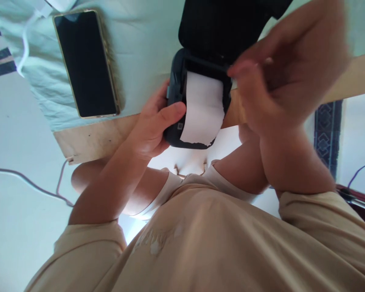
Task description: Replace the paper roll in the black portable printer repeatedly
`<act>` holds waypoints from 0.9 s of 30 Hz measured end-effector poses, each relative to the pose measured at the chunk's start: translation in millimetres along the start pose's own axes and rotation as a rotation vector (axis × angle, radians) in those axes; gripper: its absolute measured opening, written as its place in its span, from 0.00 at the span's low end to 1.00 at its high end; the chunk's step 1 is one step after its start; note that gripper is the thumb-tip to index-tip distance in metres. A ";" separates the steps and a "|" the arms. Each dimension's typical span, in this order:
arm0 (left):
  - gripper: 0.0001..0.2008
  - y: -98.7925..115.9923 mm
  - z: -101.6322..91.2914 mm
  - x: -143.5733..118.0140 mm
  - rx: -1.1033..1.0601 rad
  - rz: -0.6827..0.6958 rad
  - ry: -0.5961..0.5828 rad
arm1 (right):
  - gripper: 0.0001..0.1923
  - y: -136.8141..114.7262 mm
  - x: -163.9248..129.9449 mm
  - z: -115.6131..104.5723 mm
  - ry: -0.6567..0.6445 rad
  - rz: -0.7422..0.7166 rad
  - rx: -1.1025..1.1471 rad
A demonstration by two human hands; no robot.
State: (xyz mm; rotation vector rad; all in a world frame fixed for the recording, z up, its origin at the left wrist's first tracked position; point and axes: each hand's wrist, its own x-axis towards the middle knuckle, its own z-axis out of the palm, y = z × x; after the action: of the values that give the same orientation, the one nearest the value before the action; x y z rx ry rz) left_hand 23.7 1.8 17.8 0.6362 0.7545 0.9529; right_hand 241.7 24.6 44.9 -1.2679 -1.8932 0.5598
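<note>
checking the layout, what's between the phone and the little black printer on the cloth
In the head view, only bare pale green cloth lies between the phone and the printer; the left hand grips the printer's near side lower down.

Matt black plastic printer (176,101), torn white paper (203,109), glossy phone (86,65)

Mount: we see from one camera worn on the head.
Facing: steeply down, past our chest, table edge (88,140) toward 12 o'clock.
Nearness: close; our hands fill mid-frame.
Shared views: none, single view.
</note>
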 end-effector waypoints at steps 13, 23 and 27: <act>0.25 1.3 -0.9 0.0 0.019 -0.020 -0.051 | 0.12 -38.2 -1.8 -5.2 -0.343 0.003 -0.627; 0.27 0.0 -2.1 -3.9 0.146 0.015 -0.037 | 0.17 -43.1 -3.5 -12.7 -0.281 0.015 -0.380; 0.31 0.0 -2.2 -4.2 0.153 -0.015 -0.012 | 0.17 -40.1 -5.6 -33.0 -0.210 0.105 0.066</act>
State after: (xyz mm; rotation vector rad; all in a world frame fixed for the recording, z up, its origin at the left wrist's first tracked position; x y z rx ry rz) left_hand 20.4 -1.5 17.7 0.7685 0.8253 0.8824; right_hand 246.1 1.2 91.4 -1.3136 -1.9682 0.8320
